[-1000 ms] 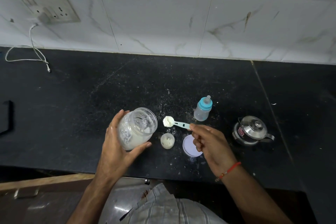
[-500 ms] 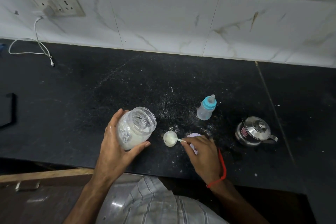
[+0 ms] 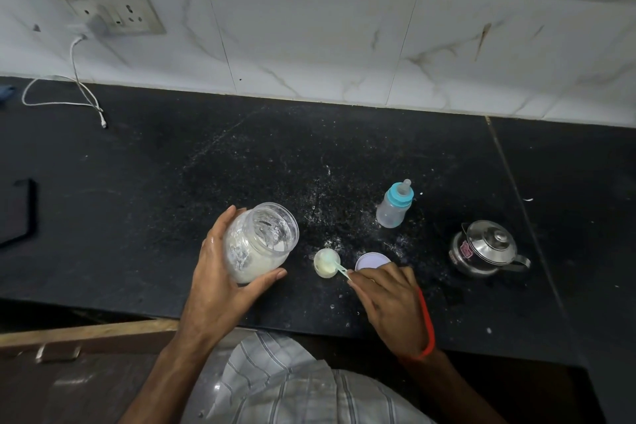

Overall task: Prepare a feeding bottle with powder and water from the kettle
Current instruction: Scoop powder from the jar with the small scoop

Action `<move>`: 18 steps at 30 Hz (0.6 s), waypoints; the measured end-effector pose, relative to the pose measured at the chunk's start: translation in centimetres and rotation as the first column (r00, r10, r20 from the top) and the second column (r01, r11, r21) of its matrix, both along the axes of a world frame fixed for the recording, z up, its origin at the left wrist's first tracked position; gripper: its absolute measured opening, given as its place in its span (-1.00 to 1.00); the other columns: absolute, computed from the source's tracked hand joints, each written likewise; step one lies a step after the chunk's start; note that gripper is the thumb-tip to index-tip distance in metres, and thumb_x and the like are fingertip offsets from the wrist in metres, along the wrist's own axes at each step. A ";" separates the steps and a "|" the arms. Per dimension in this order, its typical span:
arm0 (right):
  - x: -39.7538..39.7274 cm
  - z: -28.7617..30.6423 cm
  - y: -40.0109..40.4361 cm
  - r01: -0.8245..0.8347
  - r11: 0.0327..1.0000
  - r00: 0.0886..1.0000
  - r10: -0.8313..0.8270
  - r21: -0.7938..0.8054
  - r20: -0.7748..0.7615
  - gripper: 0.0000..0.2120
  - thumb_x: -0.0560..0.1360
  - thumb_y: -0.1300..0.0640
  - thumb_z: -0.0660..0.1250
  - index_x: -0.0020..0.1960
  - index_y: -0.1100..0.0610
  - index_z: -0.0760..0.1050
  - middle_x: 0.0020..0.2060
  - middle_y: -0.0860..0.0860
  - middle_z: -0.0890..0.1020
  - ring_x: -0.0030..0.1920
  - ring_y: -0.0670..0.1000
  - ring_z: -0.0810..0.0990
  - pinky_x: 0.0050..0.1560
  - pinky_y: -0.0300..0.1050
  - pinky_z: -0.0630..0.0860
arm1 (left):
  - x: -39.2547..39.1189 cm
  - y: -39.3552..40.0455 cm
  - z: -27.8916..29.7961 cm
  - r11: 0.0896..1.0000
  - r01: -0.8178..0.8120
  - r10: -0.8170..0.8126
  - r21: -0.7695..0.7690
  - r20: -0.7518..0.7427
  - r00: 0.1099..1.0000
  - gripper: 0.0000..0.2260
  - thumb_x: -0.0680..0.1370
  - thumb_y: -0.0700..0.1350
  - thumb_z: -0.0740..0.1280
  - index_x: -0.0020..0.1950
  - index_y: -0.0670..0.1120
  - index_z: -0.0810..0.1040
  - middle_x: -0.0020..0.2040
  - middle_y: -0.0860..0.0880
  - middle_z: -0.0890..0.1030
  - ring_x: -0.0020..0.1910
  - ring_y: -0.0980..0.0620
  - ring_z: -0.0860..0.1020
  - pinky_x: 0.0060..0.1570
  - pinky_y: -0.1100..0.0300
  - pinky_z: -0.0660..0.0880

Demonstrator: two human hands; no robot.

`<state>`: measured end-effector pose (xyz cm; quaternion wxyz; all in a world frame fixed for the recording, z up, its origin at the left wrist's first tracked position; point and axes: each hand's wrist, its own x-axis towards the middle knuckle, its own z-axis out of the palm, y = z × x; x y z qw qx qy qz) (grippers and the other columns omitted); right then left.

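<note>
Bottle (image 3: 394, 205) stands upright on the bench (image 3: 137, 182), teat cap on, beyond my right fingers (image 3: 358, 280) and well apart from them. My left hand (image 3: 220, 272) wraps the open jar (image 3: 260, 241) of powder, thumb under its near side and the other fingers behind it; the jar is tilted, its mouth facing up and toward my right. My right hand (image 3: 389, 303) pinches the handle of the scoop (image 3: 332, 263), whose bowl sits over a small pale cup (image 3: 325, 263) just beyond the fingertips; I cannot tell whether the scoop touches it. A round white lid (image 3: 371, 260) lies flat just past my right knuckles, partly hidden by them. The kettle (image 3: 485, 248) sits further to the right of that hand, lid on, apart from everything else. Spilled powder speckles the bench between the jar and the bottle. A red thread (image 3: 428, 327) circles my right wrist.
</note>
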<state>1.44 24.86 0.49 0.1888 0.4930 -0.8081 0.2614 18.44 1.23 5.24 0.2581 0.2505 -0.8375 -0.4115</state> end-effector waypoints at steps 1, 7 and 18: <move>0.0 -0.1 0.1 -0.003 1.000 1.000 0.003 -0.009 -0.004 -0.77 0.61 0.08 0.34 0.06 0.08 0.77 -0.09 -0.09 0.76 -0.20 0.07 0.68 -0.18 0.02 0.50 | 0.0 0.0 -0.1 1.000 0.003 -0.003 0.008 0.000 1.000 0.00 0.27 0.42 0.55 0.59 0.39 0.08 0.51 0.42 0.31 0.52 0.14 0.39 0.43 0.22 0.33; 0.0 -0.6 0.4 -0.015 0.999 1.000 0.015 -0.033 -0.019 -0.78 0.61 0.09 0.35 0.06 0.09 0.77 -0.09 -0.09 0.76 -0.21 0.07 0.67 -0.17 0.03 0.48 | -0.4 0.1 -0.3 0.999 0.027 -0.027 0.019 -0.008 1.000 0.01 0.28 0.38 0.58 0.60 0.37 0.09 0.54 0.21 0.40 0.53 0.07 0.41 0.47 0.10 0.36; -0.3 -1.5 0.7 -0.007 0.999 1.000 0.008 -0.052 0.015 -0.77 0.61 0.07 0.34 0.08 0.09 0.77 -0.05 -0.09 0.77 -0.18 0.08 0.69 -0.14 0.09 0.50 | -0.8 0.5 -0.7 0.998 0.047 -0.047 0.037 0.001 0.999 0.01 0.27 0.48 0.53 0.60 0.38 0.09 0.54 0.26 0.39 0.53 0.12 0.40 0.45 0.17 0.35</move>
